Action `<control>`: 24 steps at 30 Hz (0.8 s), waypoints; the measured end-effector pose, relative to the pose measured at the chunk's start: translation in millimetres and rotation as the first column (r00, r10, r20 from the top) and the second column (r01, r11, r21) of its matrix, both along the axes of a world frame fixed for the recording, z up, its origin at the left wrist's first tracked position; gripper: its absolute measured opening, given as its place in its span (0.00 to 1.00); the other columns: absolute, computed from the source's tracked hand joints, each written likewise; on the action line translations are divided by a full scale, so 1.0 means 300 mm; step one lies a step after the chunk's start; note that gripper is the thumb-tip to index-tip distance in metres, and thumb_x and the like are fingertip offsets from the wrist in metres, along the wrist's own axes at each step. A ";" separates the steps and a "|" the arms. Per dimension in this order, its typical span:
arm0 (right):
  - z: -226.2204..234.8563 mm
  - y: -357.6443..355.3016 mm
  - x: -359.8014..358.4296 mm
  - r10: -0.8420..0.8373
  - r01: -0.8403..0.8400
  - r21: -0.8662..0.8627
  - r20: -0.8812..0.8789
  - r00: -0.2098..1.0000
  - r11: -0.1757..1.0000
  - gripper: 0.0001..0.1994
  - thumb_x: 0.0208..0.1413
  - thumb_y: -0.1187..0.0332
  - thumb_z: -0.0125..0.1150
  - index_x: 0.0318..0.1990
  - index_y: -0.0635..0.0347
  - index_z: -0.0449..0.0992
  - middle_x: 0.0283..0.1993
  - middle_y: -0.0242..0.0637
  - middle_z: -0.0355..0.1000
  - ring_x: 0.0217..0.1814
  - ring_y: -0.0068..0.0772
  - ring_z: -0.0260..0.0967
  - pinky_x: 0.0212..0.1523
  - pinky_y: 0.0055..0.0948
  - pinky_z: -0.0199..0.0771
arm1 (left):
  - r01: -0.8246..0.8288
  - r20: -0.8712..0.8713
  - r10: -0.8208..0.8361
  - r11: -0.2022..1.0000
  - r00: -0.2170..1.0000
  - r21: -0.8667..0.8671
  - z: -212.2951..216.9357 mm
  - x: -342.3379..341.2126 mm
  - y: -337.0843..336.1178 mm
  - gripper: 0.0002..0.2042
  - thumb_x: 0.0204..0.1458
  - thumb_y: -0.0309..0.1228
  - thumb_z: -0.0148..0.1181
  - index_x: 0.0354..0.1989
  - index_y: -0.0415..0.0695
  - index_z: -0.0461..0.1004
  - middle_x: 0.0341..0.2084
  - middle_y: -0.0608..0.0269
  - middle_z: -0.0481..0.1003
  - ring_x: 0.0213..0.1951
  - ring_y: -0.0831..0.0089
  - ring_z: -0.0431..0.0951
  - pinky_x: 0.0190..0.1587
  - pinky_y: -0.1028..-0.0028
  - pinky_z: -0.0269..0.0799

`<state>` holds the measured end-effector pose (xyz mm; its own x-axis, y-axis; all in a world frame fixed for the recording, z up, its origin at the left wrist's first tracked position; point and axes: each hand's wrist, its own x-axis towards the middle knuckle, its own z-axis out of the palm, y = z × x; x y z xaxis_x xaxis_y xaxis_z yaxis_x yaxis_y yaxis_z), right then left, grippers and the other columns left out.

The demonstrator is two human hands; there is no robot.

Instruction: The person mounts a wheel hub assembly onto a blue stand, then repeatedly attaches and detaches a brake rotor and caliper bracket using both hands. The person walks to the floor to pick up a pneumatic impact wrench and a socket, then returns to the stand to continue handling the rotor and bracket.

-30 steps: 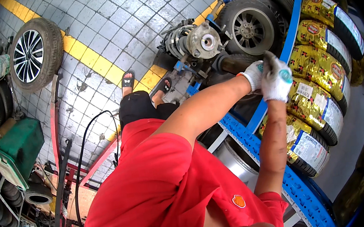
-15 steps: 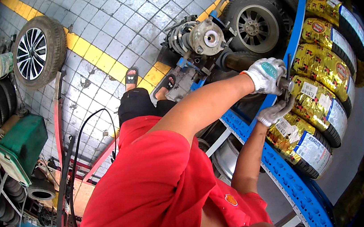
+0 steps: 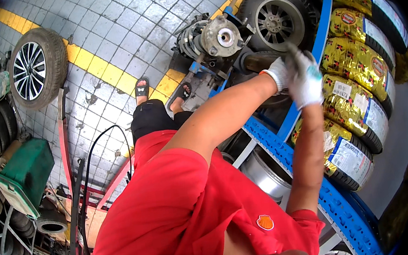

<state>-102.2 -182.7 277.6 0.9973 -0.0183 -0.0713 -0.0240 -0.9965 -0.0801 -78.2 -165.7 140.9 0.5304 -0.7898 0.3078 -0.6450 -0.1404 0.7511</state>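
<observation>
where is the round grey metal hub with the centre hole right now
In the head view, the round grey metal hub sits in the upper part, slightly right of centre, just left of the dull grey spoked wheel.

Our 2 arms reach toward blue post (image 3: pixel 323 15). Left arm (image 3: pixel 227 114) angled across our front; gloved left hand (image 3: pixel 279 73) just left of post, partly hidden behind right hand (image 3: pixel 307 85). Right forearm (image 3: pixel 308 161) raised, nearly straight at wrist; right hand, also gloved, overlaps post in view. Fingers motion-blurred; hold of 2 hands unreadable. Our 2 feet (image 3: pixel 141 91) apart, left of post.
</observation>
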 end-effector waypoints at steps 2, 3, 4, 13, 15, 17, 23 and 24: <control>-0.013 0.055 -0.145 0.146 -0.106 -0.204 0.189 0.971 0.973 0.20 0.63 0.74 0.54 0.62 0.61 0.78 0.62 0.51 0.76 0.66 0.60 0.70 0.72 0.55 0.59 | -0.052 0.054 0.055 0.998 0.997 -0.045 0.043 0.008 0.034 0.17 0.62 0.37 0.55 0.58 0.50 0.74 0.58 0.52 0.74 0.63 0.56 0.72 0.66 0.61 0.68; -0.024 0.047 -0.216 0.175 -0.120 -0.186 0.319 0.932 0.975 0.19 0.63 0.73 0.54 0.60 0.62 0.78 0.63 0.52 0.75 0.68 0.66 0.68 0.73 0.59 0.58 | 0.056 -0.240 -0.104 0.978 0.965 -0.202 0.085 0.024 0.053 0.15 0.61 0.36 0.57 0.54 0.50 0.77 0.56 0.53 0.75 0.61 0.55 0.75 0.64 0.60 0.71; -0.053 0.009 -0.277 0.190 -0.144 -0.152 0.357 0.914 0.978 0.20 0.63 0.73 0.54 0.61 0.63 0.78 0.64 0.53 0.74 0.70 0.66 0.66 0.74 0.59 0.58 | -0.040 -0.199 -0.015 0.963 0.980 -0.267 0.084 0.010 0.060 0.12 0.57 0.36 0.61 0.47 0.49 0.80 0.53 0.55 0.77 0.56 0.54 0.79 0.61 0.60 0.74; -0.333 -0.256 -0.445 -0.730 0.151 0.766 0.506 0.459 0.625 0.27 0.78 0.58 0.36 0.74 0.68 0.59 0.71 0.53 0.65 0.73 0.49 0.64 0.76 0.47 0.61 | -0.030 -0.314 0.001 0.996 0.949 -0.089 0.183 -0.003 0.134 0.31 0.41 0.51 0.75 0.50 0.45 0.81 0.53 0.54 0.77 0.58 0.52 0.76 0.63 0.59 0.72; -0.330 -0.424 -0.417 -0.641 0.270 0.620 0.511 0.572 0.736 0.25 0.78 0.62 0.33 0.74 0.68 0.59 0.70 0.54 0.67 0.71 0.50 0.67 0.74 0.46 0.64 | 0.035 -0.310 -0.057 0.997 0.949 -0.076 0.228 0.000 0.133 0.30 0.41 0.51 0.74 0.50 0.46 0.81 0.53 0.53 0.77 0.57 0.51 0.77 0.62 0.58 0.73; -0.172 -0.390 -0.207 -0.762 0.257 0.966 -0.139 0.632 0.037 0.25 0.76 0.60 0.38 0.69 0.70 0.66 0.67 0.54 0.71 0.66 0.47 0.73 0.73 0.42 0.67 | -0.032 -0.307 -0.011 0.990 0.952 -0.137 0.182 0.008 0.122 0.28 0.43 0.51 0.73 0.50 0.46 0.81 0.54 0.53 0.77 0.57 0.50 0.77 0.61 0.56 0.73; 0.007 -0.319 0.144 -0.237 0.459 0.385 -0.500 0.833 0.800 0.25 0.69 0.52 0.58 0.62 0.63 0.78 0.54 0.46 0.83 0.58 0.44 0.79 0.63 0.34 0.73 | 0.061 -0.294 -0.086 0.994 0.952 -0.092 0.170 -0.013 0.059 0.26 0.50 0.48 0.65 0.55 0.47 0.78 0.54 0.48 0.79 0.58 0.50 0.78 0.63 0.55 0.72; 0.023 -0.239 0.117 -0.257 0.364 0.262 -0.366 0.895 0.894 0.22 0.68 0.55 0.58 0.61 0.60 0.79 0.53 0.47 0.83 0.58 0.48 0.79 0.63 0.37 0.74 | 0.114 -0.210 -0.115 0.993 0.971 -0.016 0.178 -0.004 0.064 0.27 0.53 0.49 0.62 0.58 0.48 0.76 0.59 0.48 0.76 0.61 0.50 0.76 0.66 0.56 0.69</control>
